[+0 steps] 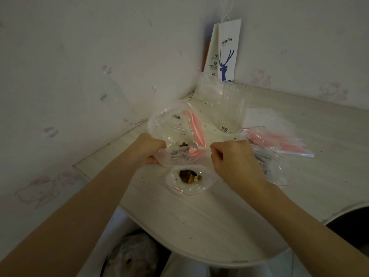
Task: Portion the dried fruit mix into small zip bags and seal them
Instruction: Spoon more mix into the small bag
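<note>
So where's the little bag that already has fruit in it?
In the head view the little bag sits on the table mid-frame, between the left hand and right hand, just below the big bag.

This looks like a room in a home. The wallpaper (79, 56) has little pink cartoon cats (259, 76) on it. A white desk (199, 226) sits in the corner, and a paper coffee bag (227, 52) hangs at twelve o'clock.
</note>
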